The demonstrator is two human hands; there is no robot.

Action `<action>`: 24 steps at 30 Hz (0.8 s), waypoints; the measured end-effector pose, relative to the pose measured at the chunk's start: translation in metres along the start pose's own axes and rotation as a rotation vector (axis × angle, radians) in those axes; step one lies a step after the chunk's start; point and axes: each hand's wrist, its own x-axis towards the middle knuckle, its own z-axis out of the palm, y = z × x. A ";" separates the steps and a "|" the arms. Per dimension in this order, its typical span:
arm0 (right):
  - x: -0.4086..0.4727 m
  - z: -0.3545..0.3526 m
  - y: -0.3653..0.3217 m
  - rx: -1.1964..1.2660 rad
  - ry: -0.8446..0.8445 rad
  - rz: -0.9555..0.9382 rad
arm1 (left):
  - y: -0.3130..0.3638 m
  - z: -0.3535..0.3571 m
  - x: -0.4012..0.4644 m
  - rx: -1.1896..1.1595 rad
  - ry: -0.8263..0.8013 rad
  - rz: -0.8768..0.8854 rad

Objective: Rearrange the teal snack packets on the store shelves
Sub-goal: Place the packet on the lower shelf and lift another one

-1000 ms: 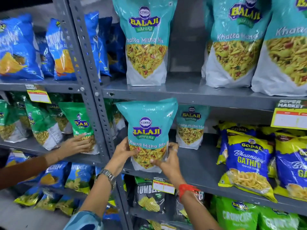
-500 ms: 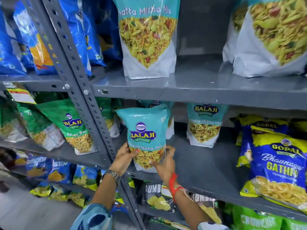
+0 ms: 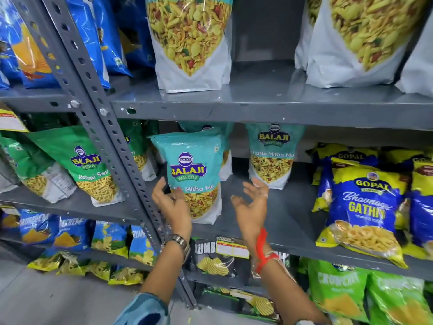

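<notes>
A teal Balaji Khatta Mitha Mix packet (image 3: 195, 170) stands upright at the front left of the grey middle shelf (image 3: 281, 221). My left hand (image 3: 169, 202) is open against its lower left side, fingers apart. My right hand (image 3: 251, 202) hovers open just right of it, off the packet. A second teal packet (image 3: 273, 153) stands further back to the right, and a third (image 3: 222, 137) is mostly hidden behind the front one. Larger teal packets (image 3: 191, 43) stand on the upper shelf (image 3: 269, 106).
A perforated grey upright post (image 3: 100, 127) stands just left of my left hand. Green Balaji packets (image 3: 86, 165) fill the left bay. Blue and yellow Gopal packets (image 3: 365, 202) crowd the right of the middle shelf. Black chip packets (image 3: 210, 256) and a price tag (image 3: 232, 249) sit below.
Both hands let go of the front teal packet, which now stands on the shelf by itself. My right hand drew back to the right. The camera moved closer.
</notes>
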 end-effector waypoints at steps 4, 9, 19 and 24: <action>0.007 -0.030 -0.064 0.126 0.150 -0.199 | 0.059 0.036 -0.034 -0.106 -0.127 0.174; 0.019 -0.077 -0.151 0.214 0.327 -0.452 | 0.148 0.078 -0.073 -0.298 -0.339 0.366; 0.079 -0.179 -0.287 0.048 0.590 -0.659 | 0.279 0.182 -0.120 -0.428 -0.857 0.274; 0.090 -0.213 -0.310 -0.219 0.491 -0.327 | 0.300 0.222 -0.145 -0.358 -1.085 0.198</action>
